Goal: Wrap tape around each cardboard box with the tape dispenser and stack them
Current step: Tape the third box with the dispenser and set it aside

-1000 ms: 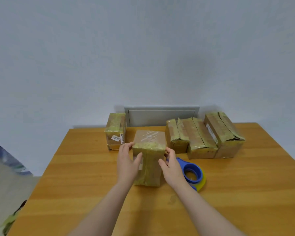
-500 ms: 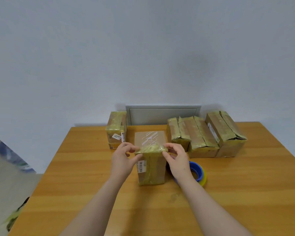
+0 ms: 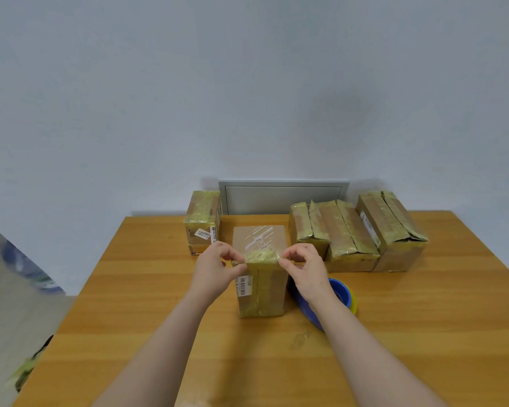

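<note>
A brown cardboard box point(image 3: 272, 289) with a band of yellowish tape point(image 3: 260, 257) run down its front face is stood upright at the middle of the orange-brown wooden desk point(image 3: 423, 333). A white barcode label point(image 3: 243, 284) is seen on the left part of that face, and white diagonal stripes are printed on the top of the box. The tape is folded over the near top edge, where it is crumpled. The left end of that edge is pinched by the left hand point(image 3: 215, 270), its thumb and curled fingers point(image 3: 231, 254) clamped on the tape, and the right end is pinched in the same manner by the right hand point(image 3: 306, 271). Both bare forearms are stretched over the desk from its near edge. A blue tape dispenser with a yellow roll point(image 3: 343, 292) is laid on the desk just to the right of the box and is partly hidden behind the right wrist. Farther back on the left, a single tape-wrapped cardboard box point(image 3: 202, 221) is stood near the far edge of the desk, apart from the held box. At the right rear, three tape-wrapped cardboard boxes point(image 3: 356, 236) are set side by side in a row, touching one another. A grey rectangular panel point(image 3: 282, 196) is set into the pale wall point(image 3: 247, 98) behind the desk
</note>
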